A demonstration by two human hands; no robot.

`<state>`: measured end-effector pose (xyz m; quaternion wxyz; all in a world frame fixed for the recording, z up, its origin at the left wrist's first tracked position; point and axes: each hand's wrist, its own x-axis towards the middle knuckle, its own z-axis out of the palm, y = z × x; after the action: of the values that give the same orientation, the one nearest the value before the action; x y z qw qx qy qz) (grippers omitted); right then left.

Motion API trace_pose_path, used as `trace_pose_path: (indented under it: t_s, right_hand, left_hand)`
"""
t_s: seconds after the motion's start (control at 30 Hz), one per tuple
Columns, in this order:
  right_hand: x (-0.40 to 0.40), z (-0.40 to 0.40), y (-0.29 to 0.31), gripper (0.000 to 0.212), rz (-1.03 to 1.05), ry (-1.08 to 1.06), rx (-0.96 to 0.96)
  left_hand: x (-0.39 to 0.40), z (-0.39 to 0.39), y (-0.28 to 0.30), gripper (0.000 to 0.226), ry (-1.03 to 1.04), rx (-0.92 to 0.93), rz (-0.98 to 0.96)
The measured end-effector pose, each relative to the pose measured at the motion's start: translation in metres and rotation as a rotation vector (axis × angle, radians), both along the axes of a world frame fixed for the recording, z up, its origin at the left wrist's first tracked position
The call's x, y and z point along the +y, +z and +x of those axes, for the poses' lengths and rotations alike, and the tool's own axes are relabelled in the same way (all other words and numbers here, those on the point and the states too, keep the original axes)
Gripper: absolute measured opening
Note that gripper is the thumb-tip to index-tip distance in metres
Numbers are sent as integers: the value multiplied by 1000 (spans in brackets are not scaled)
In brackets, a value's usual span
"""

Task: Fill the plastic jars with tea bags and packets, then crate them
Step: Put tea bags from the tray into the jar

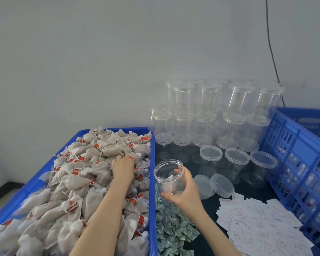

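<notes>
Tight squeeze here; blue tray (151, 182) wall right beside the open jar (169, 179); stacked jars (211, 115) behind, crate (294, 154) off to the right; right hand (185, 193) curled round the jar, tilted over green packets (172, 231); left hand (123, 168) digging in the tea bags (78, 182), fingers buried, grip unclear.

You can read nothing here: print on the red tags (76, 171) and white packets (255, 218) is too blurred.
</notes>
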<state>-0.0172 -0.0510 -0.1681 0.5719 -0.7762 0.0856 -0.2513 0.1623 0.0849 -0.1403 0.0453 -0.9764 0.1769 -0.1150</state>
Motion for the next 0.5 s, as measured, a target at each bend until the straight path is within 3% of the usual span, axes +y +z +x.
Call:
trace_pose_path:
  t_s: [0.13, 0.2, 0.37, 0.5]
  right_hand:
    - [0, 0, -2, 85, 9, 10, 11]
    - [1, -1, -3, 91, 13, 15, 17]
    - [1, -2, -3, 94, 16, 19, 21]
    - [1, -3, -2, 93, 14, 17, 20]
  left_hand:
    - [-2, 1, 5, 13, -13, -14, -322]
    - [-3, 1, 4, 10, -9, -51, -396]
    - [-7, 0, -1, 36, 17, -14, -294]
    - [-5, 2, -7, 25, 7, -16, 5]
